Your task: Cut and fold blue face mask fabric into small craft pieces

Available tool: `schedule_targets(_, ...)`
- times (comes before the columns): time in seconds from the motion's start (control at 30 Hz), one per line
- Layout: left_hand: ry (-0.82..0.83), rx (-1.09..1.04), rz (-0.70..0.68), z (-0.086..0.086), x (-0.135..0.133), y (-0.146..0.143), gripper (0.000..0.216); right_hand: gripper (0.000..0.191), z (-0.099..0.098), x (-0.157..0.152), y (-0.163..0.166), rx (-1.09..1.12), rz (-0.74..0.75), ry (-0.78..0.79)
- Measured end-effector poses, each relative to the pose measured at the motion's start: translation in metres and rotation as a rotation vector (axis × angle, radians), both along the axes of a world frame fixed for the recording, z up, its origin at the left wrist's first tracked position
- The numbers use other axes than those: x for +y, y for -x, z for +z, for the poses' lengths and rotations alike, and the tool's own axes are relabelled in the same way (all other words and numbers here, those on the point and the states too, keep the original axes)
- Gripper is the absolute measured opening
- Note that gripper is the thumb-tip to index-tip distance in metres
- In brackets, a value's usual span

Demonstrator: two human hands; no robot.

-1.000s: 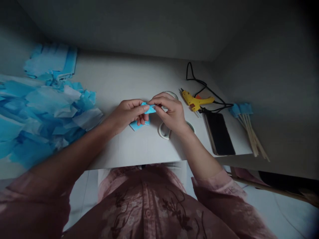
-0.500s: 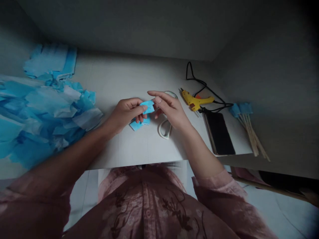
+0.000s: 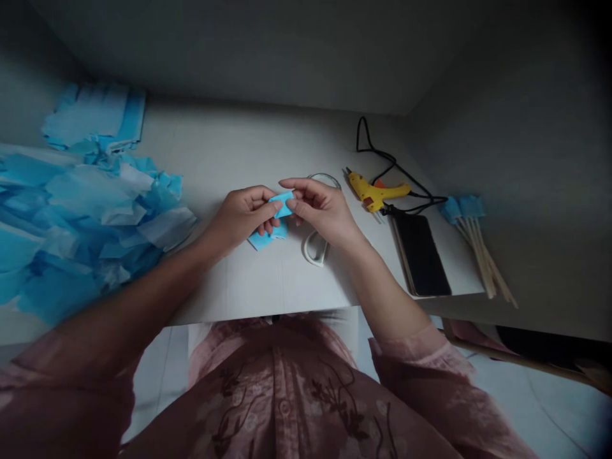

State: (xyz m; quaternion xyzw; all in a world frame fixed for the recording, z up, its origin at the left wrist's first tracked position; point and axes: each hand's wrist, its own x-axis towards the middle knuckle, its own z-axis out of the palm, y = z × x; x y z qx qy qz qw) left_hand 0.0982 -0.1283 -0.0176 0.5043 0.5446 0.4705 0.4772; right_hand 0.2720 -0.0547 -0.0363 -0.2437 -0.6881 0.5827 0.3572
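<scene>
My left hand (image 3: 241, 215) and my right hand (image 3: 321, 209) meet over the middle of the white table (image 3: 248, 159). Both pinch a small folded piece of blue paper (image 3: 282, 204) between thumb and fingers, a little above the tabletop. More blue paper (image 3: 266, 236) lies under my left fingers. White-handled scissors (image 3: 315, 247) lie on the table just below my right hand.
A heap of blue and white tissue paper (image 3: 81, 217) covers the left of the table. A yellow glue gun (image 3: 375, 193) with a black cord, a dark phone (image 3: 421, 255) and wooden sticks with blue paper tips (image 3: 471, 239) lie on the right. Walls close behind.
My right fingers, stretched out half a second ago, have closed again on the blue paper piece. Both hands stay in nearly the same place.
</scene>
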Motion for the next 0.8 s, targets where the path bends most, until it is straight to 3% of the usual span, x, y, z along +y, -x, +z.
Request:
schedule_targets(0.3, -0.001, -0.008, 0.036, 0.0001, 0.0005, 0.0015, 0.011, 0.031, 0.004, 0.0005, 0.0006, 0.052, -0.029, 0.013)
schedule_targets(0.5, 0.005, -0.008, 0.067, 0.0014, 0.0011, 0.0009, 0.012, 0.04, 0.0042, 0.0, 0.0019, -0.078, -0.047, -0.002)
schedule_targets(0.8, 0.014, -0.003, 0.062, -0.0003, 0.0025, 0.0004, 0.016, 0.031, 0.0033, 0.0002, 0.001, -0.095, -0.035, 0.004)
